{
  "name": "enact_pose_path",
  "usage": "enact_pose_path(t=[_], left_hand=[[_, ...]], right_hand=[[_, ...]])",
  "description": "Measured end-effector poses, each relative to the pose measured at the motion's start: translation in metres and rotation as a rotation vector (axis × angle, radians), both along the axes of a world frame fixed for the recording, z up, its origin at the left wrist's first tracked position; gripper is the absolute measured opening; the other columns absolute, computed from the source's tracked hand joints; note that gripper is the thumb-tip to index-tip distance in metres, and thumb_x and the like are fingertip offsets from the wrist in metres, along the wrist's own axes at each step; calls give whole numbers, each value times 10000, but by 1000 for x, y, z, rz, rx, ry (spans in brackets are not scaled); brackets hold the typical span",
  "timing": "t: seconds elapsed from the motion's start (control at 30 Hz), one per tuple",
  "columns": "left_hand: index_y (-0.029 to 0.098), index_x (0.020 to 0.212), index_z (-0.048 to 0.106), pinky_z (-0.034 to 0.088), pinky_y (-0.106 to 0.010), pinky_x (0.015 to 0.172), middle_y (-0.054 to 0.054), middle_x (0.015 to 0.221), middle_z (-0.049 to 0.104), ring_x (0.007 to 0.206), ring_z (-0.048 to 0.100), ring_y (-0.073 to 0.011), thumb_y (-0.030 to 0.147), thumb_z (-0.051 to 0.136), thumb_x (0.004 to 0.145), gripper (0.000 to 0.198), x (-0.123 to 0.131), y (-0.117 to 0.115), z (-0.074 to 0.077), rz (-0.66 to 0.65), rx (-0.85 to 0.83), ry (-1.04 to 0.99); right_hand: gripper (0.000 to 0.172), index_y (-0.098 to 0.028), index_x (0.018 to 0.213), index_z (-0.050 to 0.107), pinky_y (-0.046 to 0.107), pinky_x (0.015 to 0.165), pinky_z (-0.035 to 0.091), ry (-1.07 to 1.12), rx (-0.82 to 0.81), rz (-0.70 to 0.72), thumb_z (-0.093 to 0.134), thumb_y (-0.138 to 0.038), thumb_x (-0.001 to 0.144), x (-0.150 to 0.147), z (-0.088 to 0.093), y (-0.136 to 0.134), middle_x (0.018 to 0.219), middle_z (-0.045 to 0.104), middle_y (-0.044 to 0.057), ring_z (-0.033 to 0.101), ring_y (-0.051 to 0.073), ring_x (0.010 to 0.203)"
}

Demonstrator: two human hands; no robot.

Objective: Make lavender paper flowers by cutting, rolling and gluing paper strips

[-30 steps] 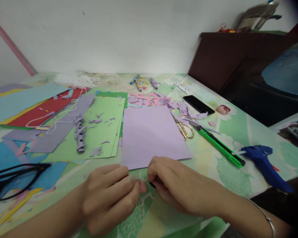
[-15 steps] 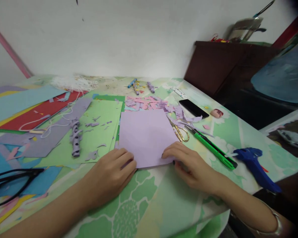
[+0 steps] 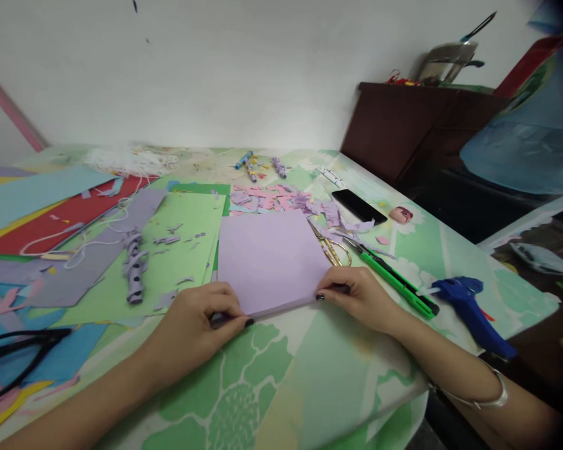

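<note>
Here's the lilac sheet (image 3: 269, 259), flat on the table right in front of me, a narrow band bent along its near edge, and I've got it at both near corners. My left hand (image 3: 206, 322) is clamped on the left one, fingers curled over, thumb stretched along the edge; my right hand (image 3: 359, 297) pinches the other, wrist low, thumb pointing inward. Both forearms angle in from the sides, a bracelet (image 3: 492, 394) on the right.

Now, what can't I see? Both corners are buried under my fingers, and several fingertips are tucked out of sight. Just beside the sheet, the gold-handled scissors (image 3: 333, 250) lie partly behind my right hand. Further right come the green cutter (image 3: 396, 278) and blue glue gun (image 3: 471, 312). Over left, black-framed glasses (image 3: 19, 350) are cut off by the view's edge; beyond the sheet, paper scraps (image 3: 281, 197) blur into one heap.
</note>
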State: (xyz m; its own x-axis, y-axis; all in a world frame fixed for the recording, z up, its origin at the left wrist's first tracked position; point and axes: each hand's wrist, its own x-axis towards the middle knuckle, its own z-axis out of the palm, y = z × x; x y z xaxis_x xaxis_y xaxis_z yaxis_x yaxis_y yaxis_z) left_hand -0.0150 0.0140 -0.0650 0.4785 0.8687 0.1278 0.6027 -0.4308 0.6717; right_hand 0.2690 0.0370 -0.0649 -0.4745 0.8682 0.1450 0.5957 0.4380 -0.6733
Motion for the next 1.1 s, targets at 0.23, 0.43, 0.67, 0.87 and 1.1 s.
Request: enact_pose_path(t=[0.23,0.43,0.67,0.87,1.1], left_hand=[[173,655,571,398,-256,593,-12,715,594,643,535,-134,235,461,850,232,-1,5,5,5,32,107],[174,599,463,365,-273,588,-13,660,523,633,500,-157,257,438,856,271,-2,9,1,2,110,309],[175,647,511,390,-293,628,-27,693,560,674,514,-172,292,411,890,288,-10,11,4,-49,92,390],[179,613,520,379,-283,591,-29,669,571,631,508,-167,329,427,893,331,-14,9,1,-42,164,437],[181,621,528,374,-276,558,-38,658,583,607,523,-174,341,439,871,310,-12,7,4,30,149,494]], right_hand=[[152,-160,732,657,248,611,387,-116,11,-62,632,-281,822,2,2,3,689,613,14,531,127,655],[221,-160,690,622,260,615,361,-237,40,-130,623,-334,827,13,0,7,667,591,18,507,142,671],[185,-159,729,614,258,617,367,-206,5,-100,566,-295,844,25,-4,11,689,578,13,497,135,673],[219,-163,681,595,252,575,341,-250,-20,-175,565,-323,827,20,-1,10,646,555,3,479,127,631],[230,-164,673,576,253,571,333,-295,-29,-185,561,-331,830,18,0,10,647,550,4,474,127,622]])
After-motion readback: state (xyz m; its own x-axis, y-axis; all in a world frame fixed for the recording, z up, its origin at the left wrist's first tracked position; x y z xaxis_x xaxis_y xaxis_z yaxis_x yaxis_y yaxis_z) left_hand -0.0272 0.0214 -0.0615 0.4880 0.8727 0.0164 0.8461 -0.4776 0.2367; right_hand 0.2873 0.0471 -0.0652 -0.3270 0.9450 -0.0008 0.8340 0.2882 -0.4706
